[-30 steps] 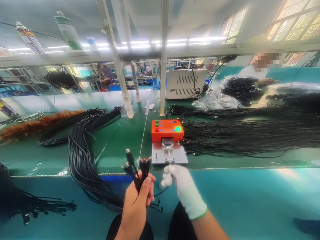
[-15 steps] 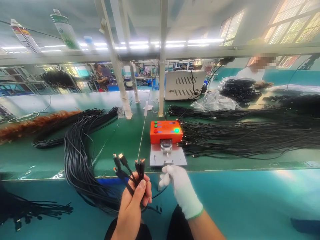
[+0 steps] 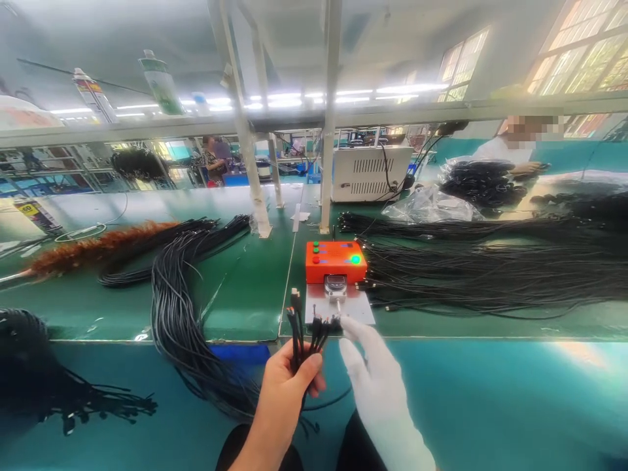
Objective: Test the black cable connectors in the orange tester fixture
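Note:
My bare left hand (image 3: 294,379) is closed around a bunch of black cables (image 3: 298,340), their plug ends pointing up in front of the bench edge. Some of these plugs show metal or orange tips. My right hand (image 3: 373,373), in a white knitted glove, has its fingers stretched toward the metal plate (image 3: 360,311) of the tester, thumb apart from the forefinger. Its fingertips are beside a small black piece at the plate's front; whether they touch it I cannot tell. Behind the plate sits the orange tester box (image 3: 336,261), its green light lit, with a round gauge (image 3: 335,285) in front.
A thick bundle of black cables (image 3: 174,294) hangs over the bench edge at left. More cables (image 3: 490,261) spread across the right side. Shelf posts (image 3: 326,131) rise behind the tester, near a white metal case (image 3: 373,173). A person (image 3: 510,144) works at back right.
My left hand has moved right, bringing the cable bunch close to the plate. My gloved fingers have straightened from a curled pose. The view has shifted left.

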The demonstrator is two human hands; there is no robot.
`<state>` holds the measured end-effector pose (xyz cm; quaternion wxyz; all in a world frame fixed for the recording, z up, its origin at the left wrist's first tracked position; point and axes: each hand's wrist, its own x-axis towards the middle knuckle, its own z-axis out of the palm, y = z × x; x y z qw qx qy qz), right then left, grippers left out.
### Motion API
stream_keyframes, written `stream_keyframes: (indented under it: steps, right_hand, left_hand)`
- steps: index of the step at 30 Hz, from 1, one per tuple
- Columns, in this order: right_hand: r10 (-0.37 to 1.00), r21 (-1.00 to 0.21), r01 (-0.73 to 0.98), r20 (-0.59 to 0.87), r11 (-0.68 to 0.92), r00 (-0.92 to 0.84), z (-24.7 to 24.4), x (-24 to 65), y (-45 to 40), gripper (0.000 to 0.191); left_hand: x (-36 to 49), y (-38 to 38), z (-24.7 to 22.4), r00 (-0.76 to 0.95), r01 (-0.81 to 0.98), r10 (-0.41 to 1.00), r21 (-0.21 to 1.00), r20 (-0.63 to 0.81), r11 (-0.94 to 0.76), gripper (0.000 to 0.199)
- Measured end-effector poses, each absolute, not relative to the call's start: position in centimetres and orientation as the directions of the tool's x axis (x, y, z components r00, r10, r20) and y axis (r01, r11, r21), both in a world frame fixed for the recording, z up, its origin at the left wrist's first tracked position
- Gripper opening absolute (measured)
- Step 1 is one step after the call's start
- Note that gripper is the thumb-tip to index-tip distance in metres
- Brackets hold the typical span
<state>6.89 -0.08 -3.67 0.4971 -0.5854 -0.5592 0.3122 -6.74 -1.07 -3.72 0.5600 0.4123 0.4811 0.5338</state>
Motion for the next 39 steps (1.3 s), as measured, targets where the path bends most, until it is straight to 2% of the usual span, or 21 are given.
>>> stream_keyframes:
  steps: [2, 4, 7, 10, 14, 20, 25, 33, 39]
  right_hand:
    - [0.99, -0.99, 0.1, 0.105, 0.095, 0.095, -2.2, 6.0, -0.3, 0.036]
    - [0.995, -0.994, -0.11, 0.006, 0.016, 0.095, -1.4, 5.2, -0.3, 0.031]
    - [0.98, -0.963, -0.268, -0.084, -0.033, 0.181, -2.1, 4.8, -0.1, 0.024]
    - [0.986, -0.967, -0.24, -0.118, -0.088, 0.116, -3.9, 5.3, 0.6, 0.029]
    - [0.99, -0.959, -0.249, -0.138, -0.131, 0.012, -5.4, 6.1, 1.8, 0.029]
    - [0.981, -0.953, -0.236, -0.194, -0.189, -0.004, -6.2, 6.3, 2.9, 0.027]
    - [0.985, -0.954, -0.248, -0.171, -0.167, -0.004, -6.6, 6.4, 3.5, 0.026]
    - [0.972, -0.908, -0.357, -0.235, -0.218, 0.004, -7.2, 6.1, 4.0, 0.021]
    - [0.98, -0.914, -0.361, -0.201, -0.186, 0.003, -7.0, 6.0, 4.1, 0.022]
  left_hand:
    - [-6.6, -1.1, -4.2, -0.008, -0.179, 0.994, 0.978, -0.108, 0.105, 0.016]
    - [-6.6, -1.1, -4.5, -0.034, -0.192, 0.993, 0.976, -0.112, 0.103, 0.017]
    - [-6.8, -1.1, -4.5, -0.213, -0.269, 0.97, 0.962, -0.114, 0.054, 0.02]
    - [-7.2, -1.2, -4.0, -0.295, -0.293, 0.947, 0.955, -0.124, 0.034, 0.024]
    - [-7.2, -1.5, -3.3, -0.247, -0.292, 0.962, 0.955, -0.117, 0.041, 0.027]
    - [-7.3, -1.6, -2.9, -0.204, -0.277, 0.969, 0.958, -0.137, 0.077, 0.027]
    - [-7.4, -1.6, -2.9, -0.18, -0.271, 0.974, 0.959, -0.14, 0.088, 0.027]
    - [-7.3, -1.5, -3.0, -0.209, -0.265, 0.963, 0.958, -0.169, 0.111, 0.029]
    - [-6.6, -1.2, -2.4, -0.213, -0.24, 0.966, 0.966, -0.144, 0.091, 0.025]
